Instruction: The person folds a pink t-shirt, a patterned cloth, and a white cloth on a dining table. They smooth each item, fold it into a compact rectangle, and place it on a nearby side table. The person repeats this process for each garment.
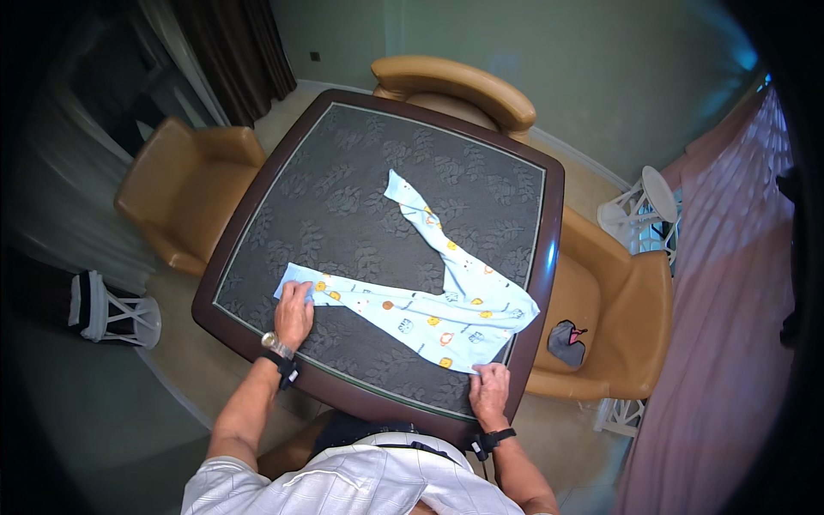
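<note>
A pair of light-blue child's trousers (421, 309) with a print of small animal figures is laid out on the dark patterned tabletop (347, 238). One leg runs left towards me, and the other points away to the far side, so the legs make a V. My left hand (295, 315) grips the near leg at its pale cuff. At the other end, my right hand (489, 389) pinches the near corner of the waist end. The waist end's far corner reaches over the table's right rim. Some creases run across the seat of the trousers.
The table has a dark wooden rim (257, 187). Tan armchairs stand at its left (187, 187), far side (450, 87) and right (608, 315). A grey cloth item (566, 344) lies on the right seat. White stools (119, 315) and a pink curtain (721, 309) stand farther out.
</note>
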`<act>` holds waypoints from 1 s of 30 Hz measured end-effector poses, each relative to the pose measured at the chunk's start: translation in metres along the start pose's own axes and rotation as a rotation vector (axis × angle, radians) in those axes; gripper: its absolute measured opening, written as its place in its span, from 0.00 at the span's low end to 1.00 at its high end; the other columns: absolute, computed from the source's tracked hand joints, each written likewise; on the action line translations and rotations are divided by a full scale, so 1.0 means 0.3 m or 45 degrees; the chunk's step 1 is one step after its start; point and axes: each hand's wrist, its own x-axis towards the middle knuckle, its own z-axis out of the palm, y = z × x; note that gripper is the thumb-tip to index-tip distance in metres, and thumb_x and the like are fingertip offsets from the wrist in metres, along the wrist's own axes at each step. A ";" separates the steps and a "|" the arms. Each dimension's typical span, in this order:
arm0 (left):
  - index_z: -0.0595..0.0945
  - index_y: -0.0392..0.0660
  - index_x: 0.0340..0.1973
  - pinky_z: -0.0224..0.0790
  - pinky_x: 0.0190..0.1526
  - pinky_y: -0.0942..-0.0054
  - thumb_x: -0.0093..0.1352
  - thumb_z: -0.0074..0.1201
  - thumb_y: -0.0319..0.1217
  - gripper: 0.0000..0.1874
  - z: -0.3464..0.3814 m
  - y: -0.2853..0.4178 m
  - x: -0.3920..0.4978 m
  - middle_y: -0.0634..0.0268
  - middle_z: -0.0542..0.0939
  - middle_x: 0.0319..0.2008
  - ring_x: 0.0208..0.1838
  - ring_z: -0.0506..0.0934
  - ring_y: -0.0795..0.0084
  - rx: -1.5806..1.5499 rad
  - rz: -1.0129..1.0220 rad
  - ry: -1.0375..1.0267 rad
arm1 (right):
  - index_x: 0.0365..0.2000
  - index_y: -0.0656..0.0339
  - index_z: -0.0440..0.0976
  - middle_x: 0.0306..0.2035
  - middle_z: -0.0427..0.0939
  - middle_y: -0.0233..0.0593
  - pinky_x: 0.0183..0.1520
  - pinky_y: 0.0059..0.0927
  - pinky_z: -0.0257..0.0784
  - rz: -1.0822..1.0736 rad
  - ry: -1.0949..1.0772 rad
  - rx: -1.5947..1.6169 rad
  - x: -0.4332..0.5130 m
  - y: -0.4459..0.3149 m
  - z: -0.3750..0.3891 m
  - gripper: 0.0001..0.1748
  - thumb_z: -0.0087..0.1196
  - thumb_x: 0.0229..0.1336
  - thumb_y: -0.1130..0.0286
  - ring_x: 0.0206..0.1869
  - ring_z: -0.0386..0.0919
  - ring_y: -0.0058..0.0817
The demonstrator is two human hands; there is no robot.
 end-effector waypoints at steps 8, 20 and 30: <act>0.80 0.41 0.57 0.78 0.52 0.49 0.66 0.67 0.29 0.23 -0.006 -0.268 0.082 0.46 0.77 0.53 0.52 0.81 0.40 -0.068 -0.133 -0.076 | 0.40 0.60 0.81 0.37 0.77 0.39 0.44 0.36 0.74 0.465 0.220 0.196 0.046 0.025 -0.075 0.04 0.63 0.66 0.73 0.37 0.76 0.32; 0.81 0.38 0.51 0.78 0.53 0.51 0.66 0.69 0.34 0.21 0.072 -0.396 0.149 0.43 0.88 0.42 0.50 0.85 0.41 -0.087 -0.524 -0.293 | 0.42 0.55 0.85 0.36 0.82 0.40 0.47 0.38 0.79 0.598 0.028 0.023 -0.099 0.105 -0.078 0.09 0.68 0.60 0.75 0.39 0.83 0.35; 0.84 0.37 0.34 0.79 0.42 0.61 0.67 0.67 0.31 0.10 0.073 -0.509 0.140 0.55 0.88 0.31 0.36 0.87 0.62 -0.242 -0.521 -0.281 | 0.42 0.57 0.81 0.40 0.85 0.50 0.48 0.49 0.79 0.727 -0.246 0.011 -0.010 0.000 -0.089 0.14 0.67 0.61 0.61 0.45 0.84 0.51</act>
